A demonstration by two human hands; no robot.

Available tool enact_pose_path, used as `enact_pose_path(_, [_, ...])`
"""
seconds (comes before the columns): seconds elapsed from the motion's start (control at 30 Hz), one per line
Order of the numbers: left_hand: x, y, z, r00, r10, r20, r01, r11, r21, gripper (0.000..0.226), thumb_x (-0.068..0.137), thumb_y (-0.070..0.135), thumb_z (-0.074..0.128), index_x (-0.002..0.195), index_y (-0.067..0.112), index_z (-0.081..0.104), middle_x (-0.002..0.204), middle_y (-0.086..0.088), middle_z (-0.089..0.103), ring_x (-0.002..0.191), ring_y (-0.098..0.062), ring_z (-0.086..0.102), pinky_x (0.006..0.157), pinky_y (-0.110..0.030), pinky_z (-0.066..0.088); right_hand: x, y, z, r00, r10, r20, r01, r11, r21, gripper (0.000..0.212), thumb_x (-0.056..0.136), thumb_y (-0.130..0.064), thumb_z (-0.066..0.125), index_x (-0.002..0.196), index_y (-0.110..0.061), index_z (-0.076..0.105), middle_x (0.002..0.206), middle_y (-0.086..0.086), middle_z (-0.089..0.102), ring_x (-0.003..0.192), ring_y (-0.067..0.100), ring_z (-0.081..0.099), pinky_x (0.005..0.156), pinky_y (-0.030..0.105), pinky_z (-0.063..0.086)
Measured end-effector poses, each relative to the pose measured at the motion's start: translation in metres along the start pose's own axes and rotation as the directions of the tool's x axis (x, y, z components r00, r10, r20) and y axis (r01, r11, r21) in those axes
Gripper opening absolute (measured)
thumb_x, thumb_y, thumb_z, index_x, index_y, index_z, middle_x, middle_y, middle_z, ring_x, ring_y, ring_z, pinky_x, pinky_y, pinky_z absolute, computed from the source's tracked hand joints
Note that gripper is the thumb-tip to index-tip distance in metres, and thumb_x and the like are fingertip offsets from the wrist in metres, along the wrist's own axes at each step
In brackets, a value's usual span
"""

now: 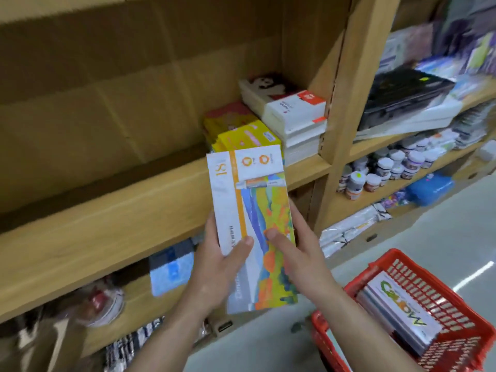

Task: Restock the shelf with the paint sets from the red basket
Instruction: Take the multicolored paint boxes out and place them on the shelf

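grip: set (249,210) is held at its near end by left hand (222,264) and right hand (300,251), thumbs on top | place: before shelf (120,210), basket (396,255) at 4 o'clock | advice: best kept level, slid in at 11 o'clock beside yellow boxes (247,135)

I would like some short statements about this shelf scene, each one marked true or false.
1. Both the left hand and the right hand hold one paint set. True.
2. The red basket is empty. False: flat boxes lie in it.
3. The paint set lies flat on the shelf. False: the hands hold it in front of the shelf.
4. Yellow boxes sit on the shelf next to a stack of white boxes. True.
5. The red basket is to the left of the hands. False: it is low on the right.
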State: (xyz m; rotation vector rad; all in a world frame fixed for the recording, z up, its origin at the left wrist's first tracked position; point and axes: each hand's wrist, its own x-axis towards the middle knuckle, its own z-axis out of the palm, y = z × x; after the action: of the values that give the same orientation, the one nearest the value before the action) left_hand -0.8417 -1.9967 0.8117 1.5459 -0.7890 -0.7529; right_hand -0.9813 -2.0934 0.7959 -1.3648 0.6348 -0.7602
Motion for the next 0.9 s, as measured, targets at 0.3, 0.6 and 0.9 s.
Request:
enact_pose_path(0.3, [0.064, 0.016, -0.109, 0.982, -0.050, -0.180, 0.074, 0.989, 0.130, 0.051, 0.080, 0.047, 0.068, 0.129, 0.043, 0.052, 0.120, 0.015, 0.070, 0.114, -0.019, 0.067, 0.098, -0.052, 0.053, 0.080, -0.026, 0.109, 0.993, 0.082, 0.088, -0.060, 0.972, -0.227, 0.037, 0.096, -0.054, 0.060, 0.133, -0.048, 0.058, 0.123, -0.026, 0.071, 0.108, -0.005, 0.069, 0.091, 0.027, 0.056])
enact_pose_path(0.6, [0.087, 0.009, -0.130, 0.987, -0.076, -0.138, 0.080, 0.997, 0.021, 0.027, 0.095, 0.011, 0.065, 0.109, 0.035, 0.064, 0.113, 0.004, 0.076, 0.092, -0.011, 0.075, 0.084, -0.035, 0.060, 0.125, -0.034, 0.123, 0.995, 0.098, 0.035, -0.073, 0.901, -0.428, 0.016, 0.102, -0.032, 0.060, 0.089, -0.027, 0.069, 0.054, -0.015, 0.068, 0.050, 0.004, 0.063, 0.059, 0.026, 0.046])
enact_pose_path(0.9, [0.024, -0.031, -0.137, 0.999, -0.018, 0.035, 0.014, 0.995, 0.099, 0.097, 0.073, 0.030, 0.085, 0.151, 0.046, 0.031, 0.136, 0.025, 0.062, 0.128, -0.007, 0.059, 0.104, -0.043, 0.051, 0.054, -0.004, 0.088, 0.970, -0.049, 0.237, 0.142, 0.907, -0.395, 0.077, 0.089, -0.034, 0.080, 0.153, -0.041, 0.039, 0.140, -0.029, 0.059, 0.126, -0.011, 0.057, 0.095, 0.016, 0.051])
